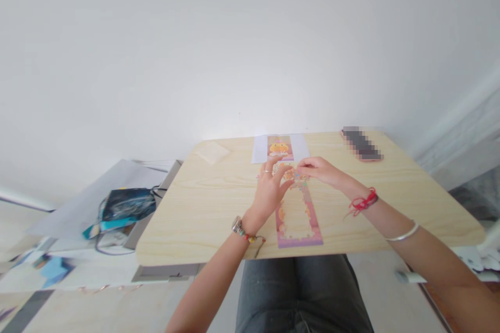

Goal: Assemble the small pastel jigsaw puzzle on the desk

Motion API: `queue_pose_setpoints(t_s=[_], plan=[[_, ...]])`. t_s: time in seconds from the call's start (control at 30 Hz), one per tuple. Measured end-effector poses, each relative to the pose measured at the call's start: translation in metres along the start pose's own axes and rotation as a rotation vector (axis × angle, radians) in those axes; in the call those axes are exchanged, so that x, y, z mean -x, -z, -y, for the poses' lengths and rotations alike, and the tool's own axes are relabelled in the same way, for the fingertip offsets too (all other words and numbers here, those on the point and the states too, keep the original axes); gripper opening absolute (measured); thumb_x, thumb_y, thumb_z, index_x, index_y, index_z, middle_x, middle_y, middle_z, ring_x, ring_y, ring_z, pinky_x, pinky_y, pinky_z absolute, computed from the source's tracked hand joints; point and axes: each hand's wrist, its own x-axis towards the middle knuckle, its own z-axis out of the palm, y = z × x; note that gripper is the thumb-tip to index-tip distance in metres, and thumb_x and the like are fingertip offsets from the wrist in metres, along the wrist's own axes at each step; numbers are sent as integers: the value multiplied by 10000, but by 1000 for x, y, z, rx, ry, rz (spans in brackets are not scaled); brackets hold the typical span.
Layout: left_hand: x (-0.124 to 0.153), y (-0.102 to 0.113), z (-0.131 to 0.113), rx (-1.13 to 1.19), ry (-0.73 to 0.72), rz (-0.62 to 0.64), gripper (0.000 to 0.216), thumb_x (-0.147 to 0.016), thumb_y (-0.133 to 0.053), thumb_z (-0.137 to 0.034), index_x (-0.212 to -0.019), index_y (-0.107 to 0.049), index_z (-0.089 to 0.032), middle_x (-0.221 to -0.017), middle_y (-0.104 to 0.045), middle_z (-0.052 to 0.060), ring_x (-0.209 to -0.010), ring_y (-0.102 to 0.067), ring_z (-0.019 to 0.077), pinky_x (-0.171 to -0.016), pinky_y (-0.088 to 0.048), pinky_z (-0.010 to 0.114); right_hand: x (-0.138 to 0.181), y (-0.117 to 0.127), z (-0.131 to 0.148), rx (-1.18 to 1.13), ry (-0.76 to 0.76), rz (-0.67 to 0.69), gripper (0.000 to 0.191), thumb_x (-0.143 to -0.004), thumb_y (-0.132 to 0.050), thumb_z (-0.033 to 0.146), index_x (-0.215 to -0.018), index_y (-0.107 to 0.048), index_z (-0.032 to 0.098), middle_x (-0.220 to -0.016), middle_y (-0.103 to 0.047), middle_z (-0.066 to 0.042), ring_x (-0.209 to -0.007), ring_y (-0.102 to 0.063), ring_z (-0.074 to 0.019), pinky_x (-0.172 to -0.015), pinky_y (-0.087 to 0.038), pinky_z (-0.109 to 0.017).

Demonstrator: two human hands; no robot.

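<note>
On the table lies a partly assembled jigsaw puzzle [300,242], a pink and purple border around bare wood. Small loose puzzle pieces [300,177] are heaped at its far end. My left hand [269,184] hovers over the heap with thumb and fingers apart, holding nothing that I can see. Just right of it, my right hand [316,169] has its fingertips pinched together at the edge of the heap; what is between them is too small to make out. Behind both hands, a white sheet [260,150] carries a printed picture [279,148] of an orange figure on pink.
A pale paper [213,152] rests at the table's back left, a phone [361,144] at the back right. The wooden table [175,218] meets a white wall behind. Left of it, a lower surface holds a dark bag [128,204] with cords.
</note>
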Motion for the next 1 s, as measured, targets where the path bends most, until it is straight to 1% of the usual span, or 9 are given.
queue_pose_setpoints(t_s=[0.07,0.13,0.23,0.3,0.37,0.47,0.53,0.7,1.0], plan=[[-1,3,3,7,-62,75,260,-757,-577,-205,-1011,-540,-248,-1212,-407,78,-1134,-397,234,-907,-403,428,-1,2,0,-7,7,99,271,-733,-533,372,-773,-634,123,-710,-596,-9,-675,-521,-133,-629,-392,-252],[-1,4,4,8,-90,107,215,-765,-564,-201,-974,-565,-252,-1204,-412,73,-1131,-398,236,-904,-405,436,-2,2,1,-10,27,171,273,-737,-534,375,-779,-642,128,-743,-613,-13,-707,-535,-142,-659,-403,-258],[1,4,2,0,-90,118,174,-776,-551,-220,-944,-581,-250,-1196,-417,72,-1126,-398,239,-904,-402,451,-2,0,2,13,52,194,289,-747,-528,390,-798,-648,133,-761,-623,-15,-718,-543,-148,-662,-414,-263],[4,3,2,5,-77,110,166,-777,-550,-229,-940,-582,-244,-1195,-415,73,-1125,-396,235,-914,-392,448,0,-1,2,40,74,159,291,-761,-514,384,-830,-644,133,-777,-622,-22,-720,-543,-148,-659,-419,-266],[6,1,3,15,-47,81,157,-775,-555,-236,-929,-584,-234,-1200,-407,75,-1127,-392,229,-924,-382,438,6,-2,1,104,99,69,275,-766,-514,358,-882,-633,138,-791,-613,-29,-701,-535,-140,-640,-422,-263],[9,-4,5,22,4,39,151,-766,-568,-238,-914,-591,-227,-1204,-402,76,-1128,-390,228,-919,-382,426,19,-3,-1,293,172,-102,259,-748,-553,320,-944,-618,164,-794,-580,-32,-652,-512,-125,-600,-421,-252],[10,-7,6,19,28,39,153,-760,-574,-245,-912,-595,-231,-1193,-412,75,-1125,-393,231,-914,-382,430,28,-4,-4,416,243,-158,241,-746,-568,307,-948,-615,185,-815,-561,-39,-673,-515,-131,-621,-432,-260],[11,-16,4,18,20,102,155,-763,-571,-258,-915,-598,-246,-1184,-427,73,-1115,-403,241,-912,-378,462,39,-12,-15,520,343,-193,183,-790,-521,274,-943,-599,213,-921,-541,-62,-860,-539,-173,-768,-450,-318],[18,-23,4,-64,0,188,99,-750,-569,-213,-844,-604,-214,-1161,-415,92,-1138,-373,252,-936,-365,469,39,-28,-31,576,270,-160,125,-783,-520,204,-865,-613,187,-868,-540,-56,-825,-529,-169,-760,-442,-325]])
